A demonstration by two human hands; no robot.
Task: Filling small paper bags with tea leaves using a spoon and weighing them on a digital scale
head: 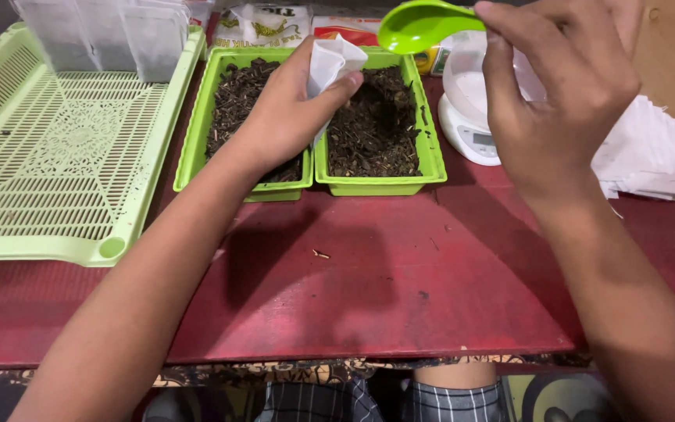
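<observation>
My left hand [287,109] grips a small white paper bag [328,64] above the gap between two green trays. The left green tray [195,141] and the right green tray [423,148] both hold dark dried leaves. My right hand [556,94] holds a bright green plastic spoon [419,25] by its handle, its bowl hovering over the back of the right tray, close to the bag's mouth. I cannot see whether the spoon carries anything.
A large pale green slatted tray [56,156] lies at left with several white bags [111,31] standing at its far end. A white kitchen scale [466,125] stands behind my right hand. A stack of white bags [654,152] lies at right. Printed packets [263,23] sit at the back.
</observation>
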